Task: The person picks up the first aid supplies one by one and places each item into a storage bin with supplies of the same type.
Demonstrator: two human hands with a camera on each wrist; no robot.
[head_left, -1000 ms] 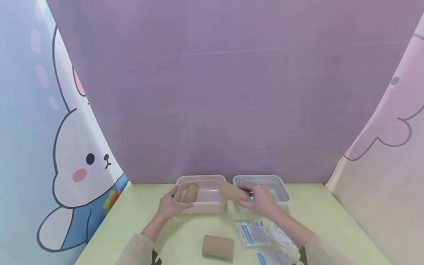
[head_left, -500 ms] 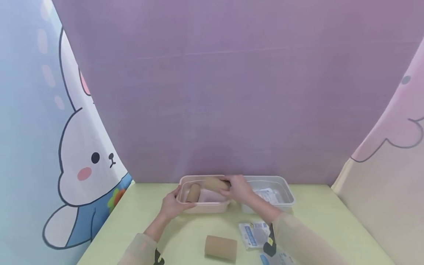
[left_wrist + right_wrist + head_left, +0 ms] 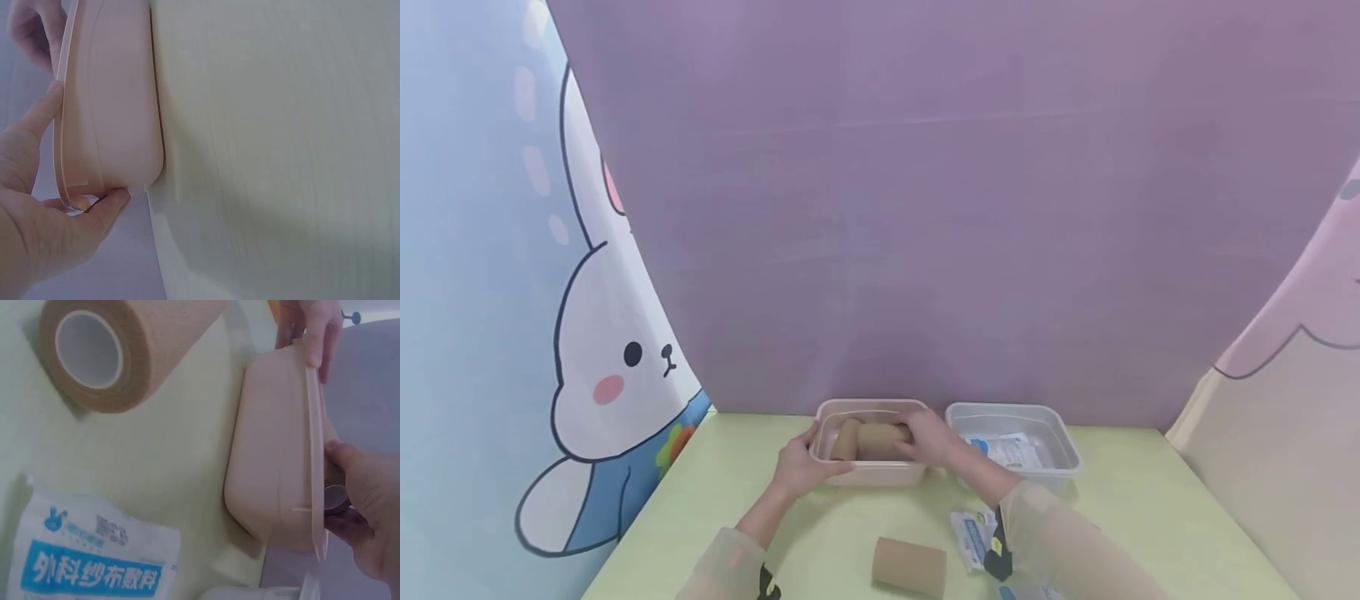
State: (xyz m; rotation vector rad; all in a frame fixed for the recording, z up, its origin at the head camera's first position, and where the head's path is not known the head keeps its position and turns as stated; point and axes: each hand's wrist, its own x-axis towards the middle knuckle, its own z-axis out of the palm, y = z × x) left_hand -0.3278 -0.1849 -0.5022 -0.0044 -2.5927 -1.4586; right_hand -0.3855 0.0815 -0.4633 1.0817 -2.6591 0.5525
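Observation:
My left hand [image 3: 800, 468] grips the left end of a pink plastic bin [image 3: 880, 475], its thumb over the front rim and its fingers around the end. Inside that bin, my right hand [image 3: 931, 439] holds a tan bandage roll [image 3: 878, 440] by its right end; the roll's hollow core [image 3: 335, 497] shows between thumb and fingers in the right wrist view. A second tan bandage roll [image 3: 847, 437] lies beside it at the bin's left side. On the table in front is a third bandage roll [image 3: 910, 567], lying on its side.
A translucent white bin [image 3: 1063, 462] stands to the right, with a blue-and-white packet [image 3: 1011, 450] inside. Gauze packets [image 3: 94, 550] lie on the table, partly hidden by my right sleeve [image 3: 1060, 533] in the head view. A purple curtain [image 3: 880, 250] hangs behind both bins.
My right hand has carried the bandage roll leftward from between the bins and lowered it into the pink bin beside the other roll. My left hand keeps its grip on the bin.

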